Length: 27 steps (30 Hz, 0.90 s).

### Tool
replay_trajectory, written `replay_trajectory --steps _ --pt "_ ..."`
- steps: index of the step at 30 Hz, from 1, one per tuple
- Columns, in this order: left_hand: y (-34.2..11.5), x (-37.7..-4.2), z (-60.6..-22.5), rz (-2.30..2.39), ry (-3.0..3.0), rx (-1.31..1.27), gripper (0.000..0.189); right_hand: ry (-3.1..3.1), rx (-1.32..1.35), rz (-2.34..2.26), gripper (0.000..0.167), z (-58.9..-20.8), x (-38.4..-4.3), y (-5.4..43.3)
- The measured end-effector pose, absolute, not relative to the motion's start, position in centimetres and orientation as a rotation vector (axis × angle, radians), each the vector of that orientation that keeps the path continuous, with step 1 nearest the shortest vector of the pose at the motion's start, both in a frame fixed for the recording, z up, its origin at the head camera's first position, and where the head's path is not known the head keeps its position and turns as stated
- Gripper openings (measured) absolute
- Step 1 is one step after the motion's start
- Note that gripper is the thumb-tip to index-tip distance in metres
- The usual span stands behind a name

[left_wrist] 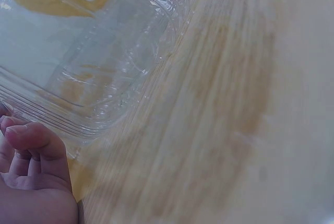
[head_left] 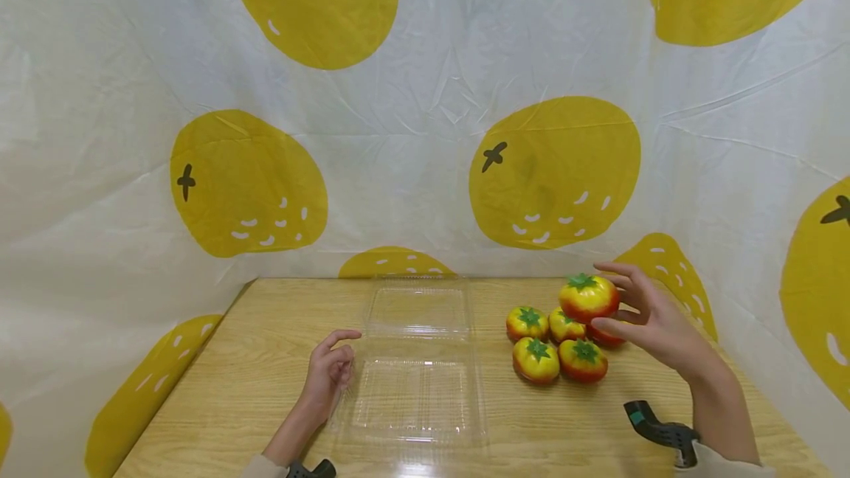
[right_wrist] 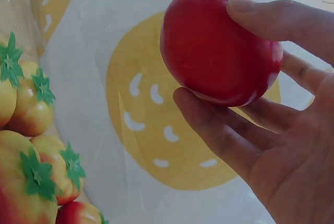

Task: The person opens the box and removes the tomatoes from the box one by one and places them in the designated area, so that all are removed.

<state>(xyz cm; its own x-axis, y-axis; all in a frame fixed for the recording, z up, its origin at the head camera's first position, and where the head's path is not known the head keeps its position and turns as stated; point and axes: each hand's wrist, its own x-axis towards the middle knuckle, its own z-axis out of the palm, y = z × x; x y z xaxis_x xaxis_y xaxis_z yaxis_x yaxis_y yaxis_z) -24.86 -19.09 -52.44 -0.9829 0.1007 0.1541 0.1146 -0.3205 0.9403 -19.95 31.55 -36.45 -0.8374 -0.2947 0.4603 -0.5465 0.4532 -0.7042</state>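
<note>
My right hand (head_left: 654,316) holds a red-and-yellow tomato (head_left: 588,296) with a green leafy top, raised above the table. In the right wrist view, the thumb and fingers grip the sides of the tomato (right_wrist: 214,46), whose red underside shows. Below it, several like tomatoes (head_left: 535,360) sit grouped on the table; one is partly hidden behind the hand. My left hand (head_left: 327,371) is beside the left edge of a clear plastic clamshell box (head_left: 415,397), fingers loosely bent. In the left wrist view, the fingers lie close to the box wall (left_wrist: 78,125); whether they touch it is unclear.
The box lies with its lid (head_left: 418,310) folded back, away from me, on a wood-grain table (head_left: 265,330). A pale sheet printed with yellow fruit (head_left: 412,183) hangs behind the table and along its sides. A dark wrist mount (head_left: 664,434) sits on the right forearm.
</note>
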Motion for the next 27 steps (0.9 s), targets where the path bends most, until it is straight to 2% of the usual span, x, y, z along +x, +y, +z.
replay_trajectory --steps 7,18,27 --pt "-19.1 -24.9 -52.5 -2.523 -1.827 -0.316 0.030 -2.454 0.691 1.305 0.062 -36.8 -19.8 32.6" --pt "-19.2 -24.8 -52.4 -2.533 -1.809 -0.339 0.030 -2.462 0.668 1.400 0.060 -37.3 -19.7 34.3" --pt "-19.1 -24.8 -52.4 -2.534 -1.804 -0.345 0.030 -2.535 0.526 1.319 0.057 -37.9 -19.9 35.8"
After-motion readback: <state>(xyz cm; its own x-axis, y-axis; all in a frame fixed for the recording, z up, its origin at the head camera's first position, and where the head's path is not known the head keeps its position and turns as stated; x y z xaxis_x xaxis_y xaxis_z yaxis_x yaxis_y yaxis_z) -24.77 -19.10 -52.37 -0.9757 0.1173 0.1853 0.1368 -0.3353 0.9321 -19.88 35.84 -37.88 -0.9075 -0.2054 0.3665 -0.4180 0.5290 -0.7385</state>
